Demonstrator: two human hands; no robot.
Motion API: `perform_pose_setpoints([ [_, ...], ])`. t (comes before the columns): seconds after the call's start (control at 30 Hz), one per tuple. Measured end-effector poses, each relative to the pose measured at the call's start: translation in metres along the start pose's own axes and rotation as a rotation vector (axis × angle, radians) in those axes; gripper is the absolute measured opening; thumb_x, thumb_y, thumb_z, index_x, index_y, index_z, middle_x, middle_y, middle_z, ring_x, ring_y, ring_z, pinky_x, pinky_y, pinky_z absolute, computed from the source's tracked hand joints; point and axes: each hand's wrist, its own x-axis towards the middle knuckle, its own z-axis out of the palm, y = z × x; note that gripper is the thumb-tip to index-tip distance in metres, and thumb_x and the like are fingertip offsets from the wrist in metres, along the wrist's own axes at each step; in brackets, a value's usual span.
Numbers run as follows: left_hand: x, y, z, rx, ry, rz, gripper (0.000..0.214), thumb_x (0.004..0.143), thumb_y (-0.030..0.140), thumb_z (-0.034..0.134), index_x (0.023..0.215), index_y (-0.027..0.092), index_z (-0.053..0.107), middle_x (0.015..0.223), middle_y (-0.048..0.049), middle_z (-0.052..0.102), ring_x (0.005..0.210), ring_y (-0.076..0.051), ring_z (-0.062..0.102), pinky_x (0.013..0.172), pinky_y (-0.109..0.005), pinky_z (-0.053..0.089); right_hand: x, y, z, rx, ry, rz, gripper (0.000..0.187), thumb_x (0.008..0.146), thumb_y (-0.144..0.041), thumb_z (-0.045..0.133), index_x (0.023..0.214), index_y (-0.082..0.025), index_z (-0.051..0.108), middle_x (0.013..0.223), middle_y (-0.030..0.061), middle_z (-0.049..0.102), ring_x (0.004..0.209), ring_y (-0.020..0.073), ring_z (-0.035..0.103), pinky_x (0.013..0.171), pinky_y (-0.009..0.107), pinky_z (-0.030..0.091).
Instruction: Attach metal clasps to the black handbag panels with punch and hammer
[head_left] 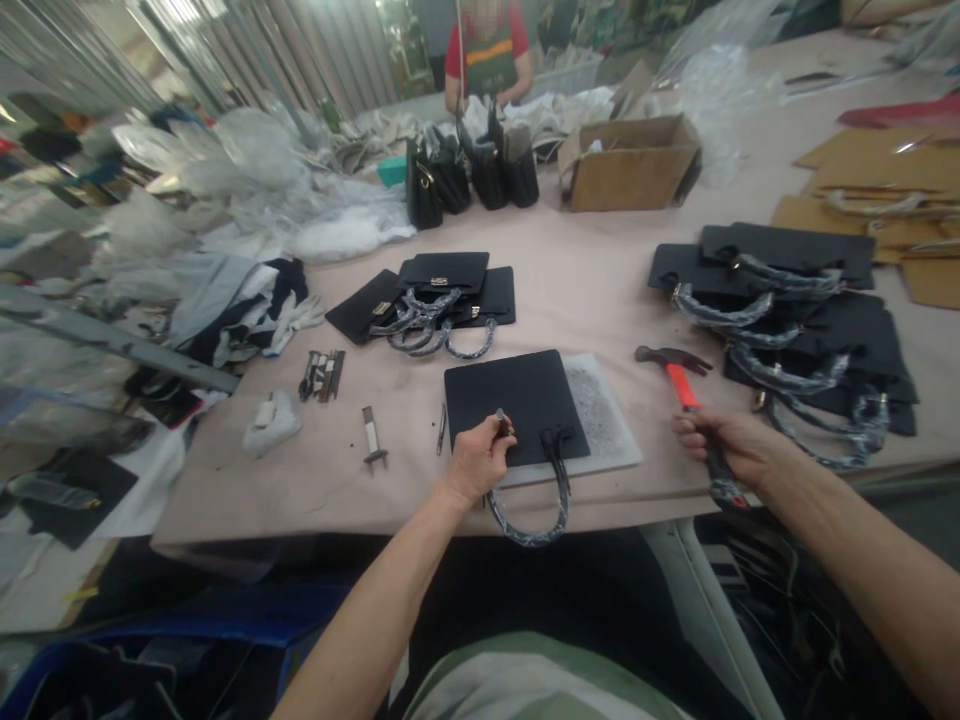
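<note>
Red marks 1 hammer (pixel 680 385) right fingers (pixel 688 427) grip; left fingers (pixel 491 436) pinch 1 metal piece (pixel 501 418).

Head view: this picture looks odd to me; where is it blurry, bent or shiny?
Head view, upper left: corrugated sheeting soft and leaning, perhaps from a wide lens; head view, middle: black panel and hammer look clearer; head view, front: wrapped handle shows pale glints.

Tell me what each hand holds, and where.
Right hand: the hammer, by its handle. Left hand: a small piece, too unclear to name, gripped below its exposed top.
</note>
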Motion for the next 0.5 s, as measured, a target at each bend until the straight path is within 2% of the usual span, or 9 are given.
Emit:
perform_pose_setpoints([
  [0.1,-0.001,-0.001,0.002,0.043,-0.005,0.024,0.011,0.089,0.018,0.058,0.097,0.022,0.063,0.090,-0.0044,0.075,0.082,-0.019,0.074,0.077,-0.029,0.059,-0.010,-0.034,0.014,0.139,-0.034,0.056,0.023,0.089,-0.040,0.037,0.069,-0.028,0.036,0.053,-0.0044,0.039,0.040,0.0122,0.036,0.040,0.027,0.036],
  [0.2,-0.001,-0.003,0.004,0.067,-0.010,0.027,0.009,0.090,0.018,0.058,0.096,0.022,0.063,0.090,-0.0047,0.075,0.082,-0.019,0.074,0.077,-0.029,0.058,-0.032,-0.070,0.023,0.162,0.081,0.040,0.029,0.094,-0.051,0.038,0.082,-0.025,0.047,0.055,-0.0070,0.039,0.039,0.0121,0.036,0.038,0.025,0.031],
  [0.3,-0.001,-0.003,0.005,0.069,-0.004,0.028,0.008,0.089,0.018,0.059,0.095,0.022,0.062,0.088,-0.0043,0.075,0.082,-0.019,0.074,0.077,-0.029,0.058,-0.057,-0.101,0.028,-0.093,0.152,-0.194,0.034,0.095,-0.054,0.043,0.080,-0.024,0.050,0.054,-0.0047,0.044,0.044,0.0130,0.041,0.044,0.026,0.030],
  [0.4,-0.001,-0.002,0.005,0.065,-0.008,0.031,0.008,0.089,0.017,0.059,0.094,0.022,0.062,0.087,-0.0041,0.074,0.079,-0.019,0.074,0.075,-0.029,0.058,-0.073,-0.120,0.029,-0.442,0.051,-0.449,0.032,0.096,-0.046,0.041,0.074,-0.024,0.046,0.054,-0.0014,0.049,0.046,0.0138,0.042,0.049,0.029,0.025],
  [0.5,-0.001,-0.002,0.005,0.067,-0.001,0.020,0.008,0.088,0.016,0.059,0.093,0.022,0.062,0.086,-0.0038,0.074,0.077,-0.019,0.073,0.073,-0.029,0.057,-0.079,-0.139,0.018,-0.646,-0.017,-0.527,0.029,0.096,-0.042,0.041,0.073,-0.024,0.046,0.054,-0.0004,0.051,0.042,0.0138,0.038,0.049,0.032,0.019],
])
